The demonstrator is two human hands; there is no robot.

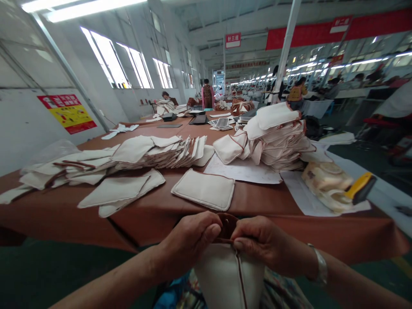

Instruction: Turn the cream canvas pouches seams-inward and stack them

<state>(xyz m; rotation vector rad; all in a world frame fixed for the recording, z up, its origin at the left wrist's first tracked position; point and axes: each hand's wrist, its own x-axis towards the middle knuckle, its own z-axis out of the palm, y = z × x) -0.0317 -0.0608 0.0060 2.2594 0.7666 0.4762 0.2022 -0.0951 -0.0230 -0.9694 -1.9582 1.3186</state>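
Note:
Between my hands hangs a white pouch (pixel 219 274) with a brown seam down its face and a brown-lined opening at the top. My left hand (pixel 196 236) pinches the left side of its rim. On the right of the rim, my right hand (pixel 262 240) grips with thumb and fingers; a bracelet sits on that wrist. The pouch hangs in front of the table edge, over my lap. Just beyond it, a flat white sewn piece (pixel 204 189) with a stitched border lies on the brown table covering (pixel 174 219).
Two overlapping white pieces (pixel 124 191) lie left, before a long row of white pieces (pixel 151 150). A tall stack (pixel 277 137) stands right on paper. Near the right edge are a cloudy plastic jug (pixel 326 178) and a yellow-and-black handled tool (pixel 358 186). People work farther back.

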